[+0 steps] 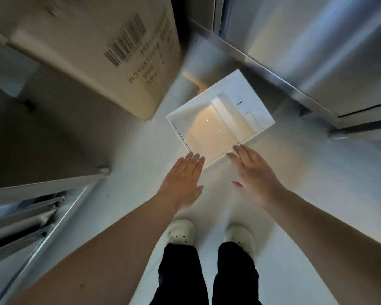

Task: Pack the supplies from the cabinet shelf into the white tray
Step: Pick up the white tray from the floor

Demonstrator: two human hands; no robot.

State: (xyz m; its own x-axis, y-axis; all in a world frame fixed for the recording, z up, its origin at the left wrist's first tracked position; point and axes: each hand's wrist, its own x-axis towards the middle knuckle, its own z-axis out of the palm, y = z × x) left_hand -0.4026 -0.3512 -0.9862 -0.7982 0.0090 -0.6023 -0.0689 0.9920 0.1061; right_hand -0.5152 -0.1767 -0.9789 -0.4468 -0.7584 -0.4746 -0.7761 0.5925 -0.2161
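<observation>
Looks straight down at a pale floor (130,164). Shows a white tray (207,135) lying on that floor, turned corner-first toward the feet. Sits between a big brown cardboard box (92,47) on the left and a shiny metal cabinet (317,51) on the right, near both. Glows warm yellow on the bare bottom. Has some flat white shapes (235,111) inside along the far side, too blurry to tell what.

Reaches down toward the tray with two bare arms. Holds the left hand (183,179) flat, palm down, fingers straight and close together, gripping nothing. Puts those fingertips right by the near corner of the tray. Holds the right hand (254,172) loose and flat as well, palm down, thumb out to the side, empty too. Puts its fingertips by the near right edge of the tray. Hard to tell for either hand: touching the tray, or only hanging over it.

Shows two white shoes (182,233) with small holes on the floor below the hands, with black trousers (180,274). Shows a bar code (125,40) and dark print on the side of the cardboard box. Shows grey metal rails (26,221) low on the left.
</observation>
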